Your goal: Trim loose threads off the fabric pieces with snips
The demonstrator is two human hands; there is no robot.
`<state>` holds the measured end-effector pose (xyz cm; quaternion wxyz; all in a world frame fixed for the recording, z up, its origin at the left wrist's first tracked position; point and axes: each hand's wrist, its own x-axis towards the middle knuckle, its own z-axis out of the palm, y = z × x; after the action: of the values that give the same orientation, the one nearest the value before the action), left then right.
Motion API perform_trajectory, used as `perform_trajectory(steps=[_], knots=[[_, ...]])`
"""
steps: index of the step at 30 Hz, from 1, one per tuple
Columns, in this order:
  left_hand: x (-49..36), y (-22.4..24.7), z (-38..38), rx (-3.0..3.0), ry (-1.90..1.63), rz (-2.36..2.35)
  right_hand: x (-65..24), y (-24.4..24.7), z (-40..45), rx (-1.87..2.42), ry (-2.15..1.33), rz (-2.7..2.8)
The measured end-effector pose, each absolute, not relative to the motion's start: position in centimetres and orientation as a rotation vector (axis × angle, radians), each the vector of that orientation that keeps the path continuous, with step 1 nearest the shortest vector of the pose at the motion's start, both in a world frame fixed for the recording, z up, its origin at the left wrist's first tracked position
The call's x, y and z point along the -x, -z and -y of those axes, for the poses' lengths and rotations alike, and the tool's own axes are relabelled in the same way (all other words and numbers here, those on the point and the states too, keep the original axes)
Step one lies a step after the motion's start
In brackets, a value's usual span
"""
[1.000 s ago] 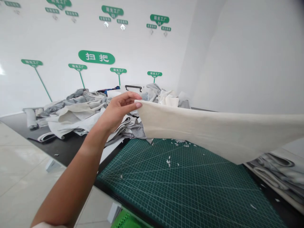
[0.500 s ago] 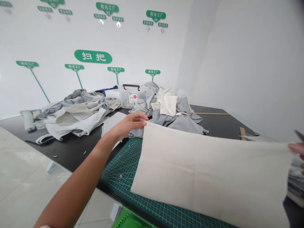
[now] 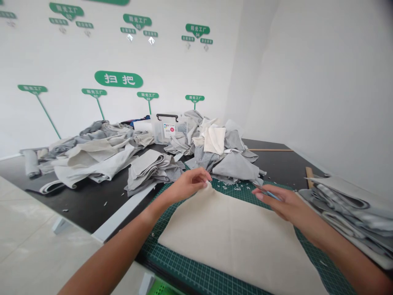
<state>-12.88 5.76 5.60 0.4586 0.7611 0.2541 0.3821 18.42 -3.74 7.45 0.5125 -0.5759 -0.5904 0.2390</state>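
Observation:
A cream cloth point(image 3: 239, 237) lies over a green gridded cutting mat point(image 3: 221, 274). At its far left corner my left hand point(image 3: 192, 183) pinches the fabric between thumb and fingers, lifting that corner a little. My right hand point(image 3: 276, 198), above the cloth's far right part, is closed around a slim tool with a blue section point(image 3: 273, 195), which looks like scissors or a small blade; its tip points left. Small fabric scraps point(image 3: 236, 187) lie on the mat beyond the cloth.
Heaps of grey and cream cloth lie at the left point(image 3: 92, 153) and centre back point(image 3: 215, 143), beside a clear lidded box point(image 3: 168, 130). A folded stack point(image 3: 353, 209) is at the right. A pale strip point(image 3: 123, 217) crosses the black table point(image 3: 89, 196).
The cloth, earlier held up and stretched between both hands, now rests on the mat. My right hand has moved left from the frame's right edge, off the cloth's right corner.

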Motion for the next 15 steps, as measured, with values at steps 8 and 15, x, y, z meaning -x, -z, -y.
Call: perform_trajectory(steps=[8,15], knots=[[11.6,-1.0,-6.1,-1.604,-0.924,-0.513,-9.7,-3.6,0.0,1.229,-0.953,1.637],[11.4,0.1,-6.0,-1.596,-0.922,-0.458,-8.0,-0.3,-0.2,1.222,-1.102,1.494]])
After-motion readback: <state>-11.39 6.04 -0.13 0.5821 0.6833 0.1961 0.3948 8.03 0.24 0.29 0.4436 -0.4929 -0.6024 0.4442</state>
